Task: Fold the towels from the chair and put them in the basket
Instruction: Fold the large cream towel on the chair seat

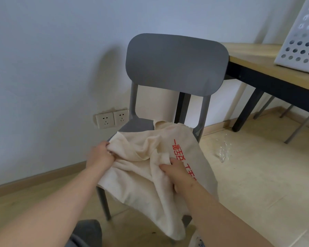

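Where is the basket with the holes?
In the head view, the white basket stands at the far upper right on the wooden table, just to the right of the grey chair.

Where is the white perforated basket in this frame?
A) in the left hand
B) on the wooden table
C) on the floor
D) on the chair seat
B: the basket stands on the wooden table right of the chair, while the left hand and right hand grip the towel on the seat.
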Tool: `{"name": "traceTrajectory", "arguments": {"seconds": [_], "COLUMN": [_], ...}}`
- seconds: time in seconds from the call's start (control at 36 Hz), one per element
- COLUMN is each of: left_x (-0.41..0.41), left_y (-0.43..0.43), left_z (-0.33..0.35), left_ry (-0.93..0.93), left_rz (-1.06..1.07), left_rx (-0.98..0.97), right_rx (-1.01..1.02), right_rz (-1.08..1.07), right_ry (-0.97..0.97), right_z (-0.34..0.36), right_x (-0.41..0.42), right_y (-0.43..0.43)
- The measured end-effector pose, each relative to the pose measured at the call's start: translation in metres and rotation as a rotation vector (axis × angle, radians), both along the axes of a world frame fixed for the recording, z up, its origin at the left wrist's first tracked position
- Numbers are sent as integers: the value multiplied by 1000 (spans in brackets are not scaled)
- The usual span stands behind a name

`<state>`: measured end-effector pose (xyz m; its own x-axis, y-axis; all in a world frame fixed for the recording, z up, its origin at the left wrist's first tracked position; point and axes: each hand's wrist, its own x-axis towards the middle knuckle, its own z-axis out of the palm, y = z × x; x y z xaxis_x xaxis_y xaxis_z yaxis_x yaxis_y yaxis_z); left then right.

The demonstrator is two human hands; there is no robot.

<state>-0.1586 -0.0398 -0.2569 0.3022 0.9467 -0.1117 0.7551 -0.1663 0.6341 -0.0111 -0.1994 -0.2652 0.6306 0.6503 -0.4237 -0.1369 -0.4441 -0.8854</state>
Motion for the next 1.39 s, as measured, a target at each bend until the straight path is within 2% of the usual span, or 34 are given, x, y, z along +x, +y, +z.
{"name": "traceTrajectory", "arguments": {"seconds": [0.08, 0.14, 0.19, 0.28, 0.36, 0.44, 0.56, 0.67, 0.75, 0.81, 0.86, 0.92, 0.97, 1.06, 1.14, 1.19, 1.25, 1.39], "left_x": [-7, -5, 1, 14, 24, 30, 35, 50, 71, 83, 85, 80, 72, 54, 31, 15, 0, -24], "left_y": [13, 19, 22, 28, 33, 39, 53, 65, 62, 55, 44, 32, 19, -1, -19, -29, -38, -49], "left_z": [5, 12, 20, 27, 20, 14, 24, 51, 59, 52, 39, 25, 12, 0, -7, -11, -13, -15], "left_ry": [131, 259, 262, 242, 435, 547, 394, 131, 23, -9, 5, 67, 172, 274, 255, 174, 155, 381], "left_rz": [29, 32, 8, -242, -538, -542, -396, -250, -176, -203, -305, -418, -464, -404, -348, -311, -313, -518], "left_rx": [43, 79, 131, 233, 274, 306, 344, 314, 335, 251, 130, 107, 205, 433, 549, 586, 554, 305], "right_rx": [-10, -20, -14, 0, -9, 32, 160, 235, 203, 116, 52, 17, -15, -37, -70, -105, -148, -179], "right_rz": [17, -45, -117, -183, -159, -126, -188, -318, -393, -402, -345, -295, -265, -251, -230, -191, -145, -18], "right_ry": [123, 178, 208, 171, 105, 5, -221, -295, -374, -368, -281, -203, -180, -211, -236, -242, -256, -164], "right_z": [4, 6, 7, 9, 10, 14, 32, 51, 54, 48, 39, 30, 22, 14, 12, 13, 12, 11], "right_x": [-9, -8, -2, 7, 10, 12, 31, 63, 89, 99, 102, 97, 89, 75, 62, 50, 40, 17], "right_y": [10, 17, 23, 31, 39, 41, 38, 38, 40, 41, 38, 28, 17, 2, -13, -25, -38, -59]}}
